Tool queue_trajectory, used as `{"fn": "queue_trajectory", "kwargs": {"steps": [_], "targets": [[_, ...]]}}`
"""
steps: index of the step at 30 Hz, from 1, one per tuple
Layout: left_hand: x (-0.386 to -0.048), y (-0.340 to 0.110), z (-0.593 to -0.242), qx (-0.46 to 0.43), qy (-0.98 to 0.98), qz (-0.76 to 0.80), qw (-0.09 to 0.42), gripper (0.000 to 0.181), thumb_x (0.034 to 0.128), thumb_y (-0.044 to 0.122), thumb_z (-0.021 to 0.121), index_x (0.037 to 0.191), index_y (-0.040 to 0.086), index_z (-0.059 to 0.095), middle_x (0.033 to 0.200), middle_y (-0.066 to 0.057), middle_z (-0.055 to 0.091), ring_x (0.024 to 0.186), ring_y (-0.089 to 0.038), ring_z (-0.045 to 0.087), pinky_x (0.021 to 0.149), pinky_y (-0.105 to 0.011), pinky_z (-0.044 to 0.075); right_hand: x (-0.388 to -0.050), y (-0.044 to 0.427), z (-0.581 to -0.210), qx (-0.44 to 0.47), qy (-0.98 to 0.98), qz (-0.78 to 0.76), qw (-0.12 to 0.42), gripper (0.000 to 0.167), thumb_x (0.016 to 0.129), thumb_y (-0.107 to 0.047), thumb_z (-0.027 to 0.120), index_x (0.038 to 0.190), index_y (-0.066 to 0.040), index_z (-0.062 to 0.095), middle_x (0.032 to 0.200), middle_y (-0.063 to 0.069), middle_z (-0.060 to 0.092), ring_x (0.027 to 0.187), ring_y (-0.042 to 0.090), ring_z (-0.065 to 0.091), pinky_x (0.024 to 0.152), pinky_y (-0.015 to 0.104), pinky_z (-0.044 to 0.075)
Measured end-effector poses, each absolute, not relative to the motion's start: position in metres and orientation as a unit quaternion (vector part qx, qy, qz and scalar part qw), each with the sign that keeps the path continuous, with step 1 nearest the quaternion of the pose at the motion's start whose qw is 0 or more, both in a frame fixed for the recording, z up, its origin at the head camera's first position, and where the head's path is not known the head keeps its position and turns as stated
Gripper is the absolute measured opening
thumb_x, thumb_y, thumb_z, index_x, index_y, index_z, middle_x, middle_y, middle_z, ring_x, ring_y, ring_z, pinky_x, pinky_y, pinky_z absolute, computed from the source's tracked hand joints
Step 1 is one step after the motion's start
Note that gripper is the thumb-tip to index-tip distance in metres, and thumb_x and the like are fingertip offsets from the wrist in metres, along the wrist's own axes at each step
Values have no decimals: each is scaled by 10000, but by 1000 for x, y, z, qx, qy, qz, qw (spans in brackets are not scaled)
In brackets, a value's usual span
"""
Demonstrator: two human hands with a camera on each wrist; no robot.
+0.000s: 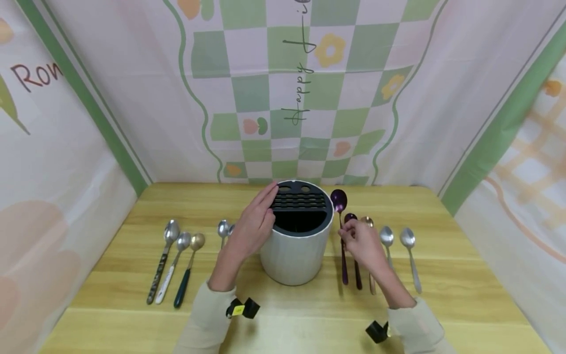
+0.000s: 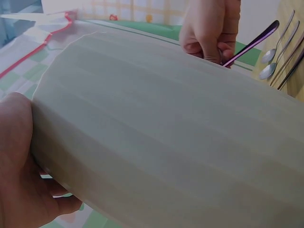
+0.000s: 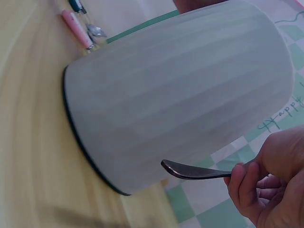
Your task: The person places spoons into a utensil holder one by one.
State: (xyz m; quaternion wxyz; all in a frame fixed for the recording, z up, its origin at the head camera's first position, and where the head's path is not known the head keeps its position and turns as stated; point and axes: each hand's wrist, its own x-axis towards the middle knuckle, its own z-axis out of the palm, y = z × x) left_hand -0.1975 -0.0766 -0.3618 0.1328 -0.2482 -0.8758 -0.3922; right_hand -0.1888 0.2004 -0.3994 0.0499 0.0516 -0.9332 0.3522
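Here, on the counter (image 1: 300,319), stands a pale utensil holder (image 1: 294,258). The left hand (image 1: 253,223) rests straight-fingered against the holder's left rim; right of the holder, the right hand (image 1: 363,242) pinches 1 large purple spoon (image 1: 339,200), bowl up. Farther right lie 4 smaller spoons (image 1: 387,237).

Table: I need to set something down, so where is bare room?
Bare: in front of the canister, between the sleeves; right of the rightmost silver spoon; left of the speckled spoon. Crowded: right of the canister, where the right hand holds a purple spoon beside others.
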Motion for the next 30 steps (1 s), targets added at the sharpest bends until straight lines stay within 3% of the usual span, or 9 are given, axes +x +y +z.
{"fn": "queue_trajectory", "kwargs": {"steps": [10,18,30], "targets": [[-197,-78,-363,-242,-880,-386,137,548,988,115,341,1526,13,352,1653,-26,263,1518,-211,273,1233,-392,274,-185,194,-385,35,-925,376,40,129,965,-84,590,971,27,655,758,90,685,617,194,619,422,224,431],[-196,-77,-363,-246,-877,-390,134,546,998,119,341,1535,22,339,1658,-15,246,1521,-203,262,1234,-397,273,-183,190,-380,42,-924,376,62,126,962,-91,594,970,16,661,743,79,670,598,160,593,425,214,417],[-196,-76,-363,-246,-877,-390,133,549,996,120,330,1536,23,336,1656,-19,254,1520,-208,267,1235,-394,272,-176,191,-368,45,-915,389,92,124,962,-69,594,980,41,648,808,127,678,635,222,645,440,218,456]]}}
